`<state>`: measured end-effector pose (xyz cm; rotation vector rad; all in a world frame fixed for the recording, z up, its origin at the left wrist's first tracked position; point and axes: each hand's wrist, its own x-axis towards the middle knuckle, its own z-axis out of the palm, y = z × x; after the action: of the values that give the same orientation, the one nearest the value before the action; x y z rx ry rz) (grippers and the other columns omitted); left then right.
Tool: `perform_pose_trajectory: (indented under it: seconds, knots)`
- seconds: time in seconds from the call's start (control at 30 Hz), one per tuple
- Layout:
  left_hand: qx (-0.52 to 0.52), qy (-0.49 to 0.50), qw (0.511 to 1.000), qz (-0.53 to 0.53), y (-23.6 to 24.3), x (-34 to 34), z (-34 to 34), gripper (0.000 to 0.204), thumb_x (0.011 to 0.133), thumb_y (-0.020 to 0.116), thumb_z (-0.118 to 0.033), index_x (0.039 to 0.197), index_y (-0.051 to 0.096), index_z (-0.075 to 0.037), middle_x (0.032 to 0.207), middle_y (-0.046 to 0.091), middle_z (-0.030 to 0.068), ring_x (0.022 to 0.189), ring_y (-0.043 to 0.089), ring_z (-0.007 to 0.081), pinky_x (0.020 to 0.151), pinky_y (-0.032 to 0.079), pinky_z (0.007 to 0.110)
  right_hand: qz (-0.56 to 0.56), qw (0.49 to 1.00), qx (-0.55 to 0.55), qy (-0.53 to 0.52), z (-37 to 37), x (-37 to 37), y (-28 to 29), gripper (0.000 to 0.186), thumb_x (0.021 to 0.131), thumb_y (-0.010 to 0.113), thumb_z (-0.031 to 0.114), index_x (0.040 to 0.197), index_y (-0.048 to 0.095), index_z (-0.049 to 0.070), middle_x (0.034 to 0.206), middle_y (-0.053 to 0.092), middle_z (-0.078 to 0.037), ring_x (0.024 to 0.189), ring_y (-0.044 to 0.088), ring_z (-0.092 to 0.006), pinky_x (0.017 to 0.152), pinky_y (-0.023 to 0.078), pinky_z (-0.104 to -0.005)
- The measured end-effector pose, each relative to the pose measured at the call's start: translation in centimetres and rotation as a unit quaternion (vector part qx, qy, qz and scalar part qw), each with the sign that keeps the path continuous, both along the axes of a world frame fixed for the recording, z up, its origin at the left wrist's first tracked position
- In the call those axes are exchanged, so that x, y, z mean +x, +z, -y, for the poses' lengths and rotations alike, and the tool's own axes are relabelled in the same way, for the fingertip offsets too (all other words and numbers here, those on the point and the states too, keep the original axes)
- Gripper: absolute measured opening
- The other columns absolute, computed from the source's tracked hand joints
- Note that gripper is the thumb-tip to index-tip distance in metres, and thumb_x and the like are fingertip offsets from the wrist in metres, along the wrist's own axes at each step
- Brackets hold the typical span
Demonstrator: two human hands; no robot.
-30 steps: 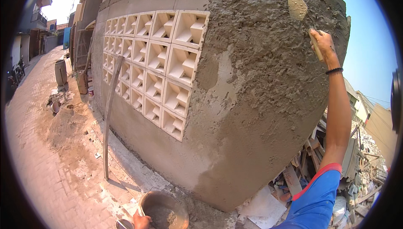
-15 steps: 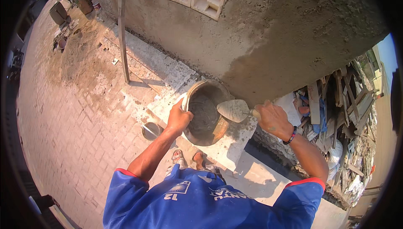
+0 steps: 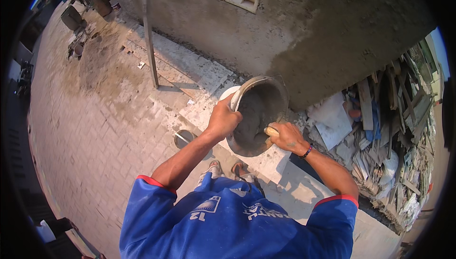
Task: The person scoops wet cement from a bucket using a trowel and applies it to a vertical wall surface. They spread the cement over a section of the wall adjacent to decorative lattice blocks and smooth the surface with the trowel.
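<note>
Your left hand (image 3: 223, 119): grip clamped on round grey mortar-caked bucket (image 3: 259, 114) rim, 9 o'clock | your right hand (image 3: 286, 137): grip closed around wooden trowel handle (image 3: 271, 131), 4 o'clock.

A bucket (image 3: 259, 114) sits at the frame's centre, below the wall (image 3: 294, 31). The left hand (image 3: 223, 119) grips its left rim; the right hand (image 3: 286, 137) rests at its lower right edge. A rubble pile (image 3: 389, 140) lies right, a pole (image 3: 149, 35) upper left.
</note>
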<state>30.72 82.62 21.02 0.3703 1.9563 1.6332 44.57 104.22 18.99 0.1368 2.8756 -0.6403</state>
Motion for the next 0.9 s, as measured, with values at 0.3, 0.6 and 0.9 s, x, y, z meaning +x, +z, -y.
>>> perform_pose_trajectory:
  seconds: [0.3, 0.6, 0.9]
  knots:
    - [0.071, 0.062, 0.995, 0.027, -1.4, -1.3, -1.5, 0.062, 0.07, 0.057, 0.008, 0.13, 0.057, -0.003, 0.08, 0.057, 0.0029, 0.069, 0.052, 0.0125, 0.063, 0.044, 0.028, -0.016, 1.0, 0.017, -0.01, -4.1, 1.6, 1.1, 0.038, 0.081, 0.068, 0.027, 0.113, 0.067, 0.006, 0.098, 0.069, -0.021, 0.089, 0.065, -0.0409, 0.074, 0.053, -0.0466]
    - [0.169, 0.053, 0.984, 0.027, 7.2, -6.0, -11.7, 0.066, 0.066, 0.053, 0.014, 0.13, 0.057, 0.0, 0.105, 0.066, 0.0088, 0.09, 0.061, 0.0185, 0.078, 0.049, 0.029, -0.082, 0.994, 0.078, 0.008, -16.1, -2.4, 18.0, 0.041, 0.08, 0.067, 0.03, 0.114, 0.063, 0.007, 0.092, 0.069, -0.021, 0.089, 0.065, -0.0412, 0.078, 0.051, -0.0493]
    - [0.127, 0.139, 0.982, 0.029, 8.5, -3.3, -14.5, 0.064, 0.061, 0.057, 0.018, 0.123, 0.058, 0.003, 0.102, 0.067, 0.0109, 0.089, 0.063, 0.0219, 0.074, 0.052, 0.034, -0.28, 0.934, 0.208, 0.074, -20.7, -4.2, 46.3, 0.041, 0.076, 0.075, 0.028, 0.104, 0.06, 0.003, 0.088, 0.065, -0.016, 0.083, 0.063, -0.0374, 0.074, 0.05, -0.0442]
